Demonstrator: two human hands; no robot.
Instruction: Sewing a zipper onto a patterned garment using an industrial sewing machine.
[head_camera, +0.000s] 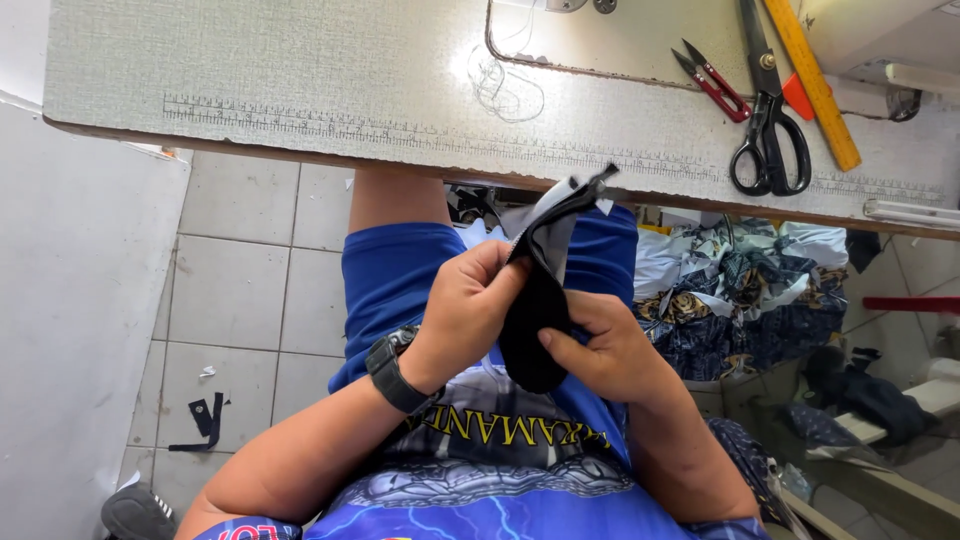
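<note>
A black piece of cloth (540, 290) is being gripped over the lap, just below the table (300, 90) edge, by both hands, left (470, 305) and right (605, 350), fingers closed on it.

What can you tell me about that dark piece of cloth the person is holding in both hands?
The cloth piece is black, soft fabric with a grey inner layer showing at its upper end, where the folded edges fan slightly open. It is held upright over the person's lap, just below the table edge. The left hand pinches it from one side; the right hand grips its lower part, thumb pressed on it.
</note>
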